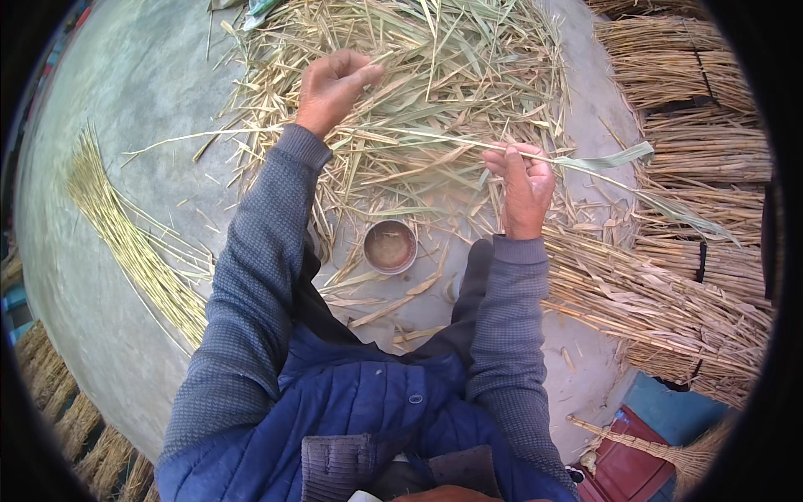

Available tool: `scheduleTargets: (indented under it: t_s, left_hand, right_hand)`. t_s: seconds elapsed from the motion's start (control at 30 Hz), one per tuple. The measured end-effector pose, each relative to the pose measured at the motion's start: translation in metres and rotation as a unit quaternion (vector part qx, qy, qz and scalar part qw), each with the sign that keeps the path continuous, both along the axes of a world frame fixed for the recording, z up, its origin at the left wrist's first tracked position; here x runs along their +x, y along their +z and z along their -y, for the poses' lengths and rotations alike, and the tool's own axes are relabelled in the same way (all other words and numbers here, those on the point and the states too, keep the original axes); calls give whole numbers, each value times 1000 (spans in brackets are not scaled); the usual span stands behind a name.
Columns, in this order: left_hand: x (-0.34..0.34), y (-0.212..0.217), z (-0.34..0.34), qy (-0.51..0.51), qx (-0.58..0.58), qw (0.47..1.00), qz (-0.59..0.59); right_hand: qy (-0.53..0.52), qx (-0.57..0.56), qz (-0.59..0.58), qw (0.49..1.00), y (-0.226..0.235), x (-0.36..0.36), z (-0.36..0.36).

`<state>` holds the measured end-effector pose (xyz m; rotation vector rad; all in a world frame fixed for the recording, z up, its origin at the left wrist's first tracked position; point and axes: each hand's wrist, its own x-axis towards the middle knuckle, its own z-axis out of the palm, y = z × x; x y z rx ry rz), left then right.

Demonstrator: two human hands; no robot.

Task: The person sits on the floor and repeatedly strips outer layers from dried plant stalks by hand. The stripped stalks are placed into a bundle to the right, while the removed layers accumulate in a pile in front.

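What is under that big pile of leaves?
Grey floor shows around the leaf pile; whatever lies directly beneath its middle is covered by the leaves and cannot be seen.

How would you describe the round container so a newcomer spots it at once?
Find the big leaf heap at top centre. Just below, on the grey floor, sits the open container. Its circular rim sets it apart from those long, thin leaves.

I count two hands, a left hand point(336, 90) and a right hand point(525, 180), and one held stalk point(196, 135). The floor point(150, 109) bears one bowl point(390, 269), one leaf heap point(435, 50) toward the far edge, one sheaf point(138, 238) toward the left; right-edge bundles point(669, 54) overlap past counting.
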<state>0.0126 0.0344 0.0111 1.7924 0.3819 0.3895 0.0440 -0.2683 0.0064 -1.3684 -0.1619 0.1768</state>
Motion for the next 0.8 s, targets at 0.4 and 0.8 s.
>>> scheduleTargets:
  t_s: [0.4, 0.8]
  left_hand:
    - [-14, -17, 23, -287, 239, 928, 7]
    - [-17, -13, 35, -302, 261, 916, 39]
  right_hand:
    - [-11, 16, -5, 1000, 6, 2, -5]
    - [19, -6, -21, 1000, 0, -3, -17]
